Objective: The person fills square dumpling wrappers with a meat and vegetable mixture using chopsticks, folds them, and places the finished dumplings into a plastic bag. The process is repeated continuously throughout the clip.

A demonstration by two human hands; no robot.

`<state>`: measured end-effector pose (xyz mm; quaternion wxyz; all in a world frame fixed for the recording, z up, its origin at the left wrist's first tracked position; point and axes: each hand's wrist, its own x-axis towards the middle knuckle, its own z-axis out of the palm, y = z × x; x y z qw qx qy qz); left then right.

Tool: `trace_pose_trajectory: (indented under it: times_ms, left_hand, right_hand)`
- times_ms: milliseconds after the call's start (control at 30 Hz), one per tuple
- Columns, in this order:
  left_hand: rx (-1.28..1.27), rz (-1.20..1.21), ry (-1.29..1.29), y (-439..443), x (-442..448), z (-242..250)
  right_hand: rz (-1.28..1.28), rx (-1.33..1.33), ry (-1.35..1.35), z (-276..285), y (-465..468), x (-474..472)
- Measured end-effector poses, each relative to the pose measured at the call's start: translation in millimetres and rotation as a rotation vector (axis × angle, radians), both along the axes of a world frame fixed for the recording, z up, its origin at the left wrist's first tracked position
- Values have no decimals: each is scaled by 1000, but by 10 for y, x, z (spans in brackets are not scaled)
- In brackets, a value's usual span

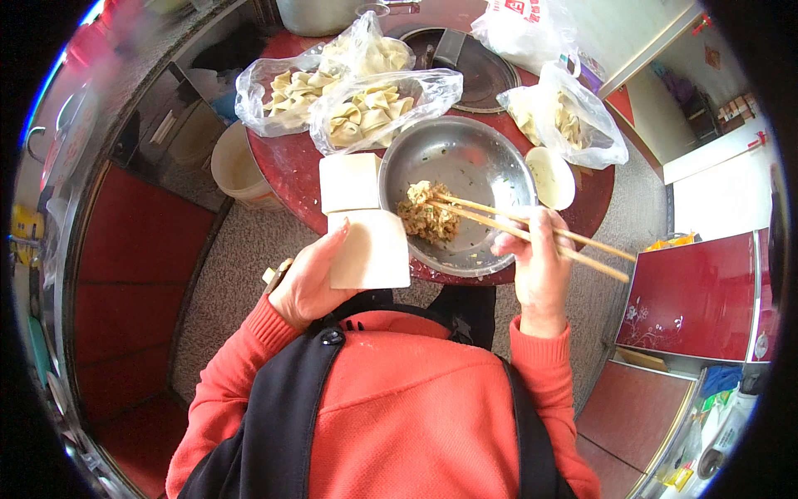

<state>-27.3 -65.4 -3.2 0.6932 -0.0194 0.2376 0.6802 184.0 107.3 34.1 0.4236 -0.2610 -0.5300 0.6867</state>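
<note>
A square dough wrapper (371, 252) lies across the palm and fingers of my left hand (315, 274), the thumb resting on its edge. Just beyond it, a stack of square wrappers (349, 183) sits at the table's near edge, left of the bowl. My right hand (539, 256) grips a pair of wooden chopsticks (561, 242). Their tips reach into a lump of minced filling (430, 215) on the left side of a steel mixing bowl (480, 156). The filling is flecked with green bits.
Folded wontons (371, 115) fill several clear plastic bags on the round red table (280, 162); another wonton bag (564, 118) lies right. A pale oval dish (550, 178) touches the bowl's right side. Behind are a dark round pan (467, 81) and a metal pot (315, 15). A white bucket (240, 165) stands left.
</note>
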Motion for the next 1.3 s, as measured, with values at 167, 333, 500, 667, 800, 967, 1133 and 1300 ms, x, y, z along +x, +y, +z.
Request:
trace_pose_trajectory:
  times_ms: [167,333,500,667,800,967,1133,1300]
  left_hand:
    - [150,18,172,238,54,189]
    - [192,77,193,395,109,219]
    - [152,149,179,382,96,145]
    - [68,180,215,379,84,121]
    - [86,115,269,396,133,120]
    - [71,86,319,389,160,121]
    - [153,93,288,389,155,137]
    - [190,94,195,388,132,125]
  right_hand:
    - [35,664,-113,162,-276,-14]
    - [131,1188,-182,172,-364,-54]
    - [213,1207,-216,219,-356,-14]
    - [31,875,-201,254,-368,114]
    - [40,293,49,104,-399,44]
    - [39,-104,97,-59,-350,-51]
    - [-22,-259,110,-29,-236,24]
    - [-22,-178,131,48,-140,162]
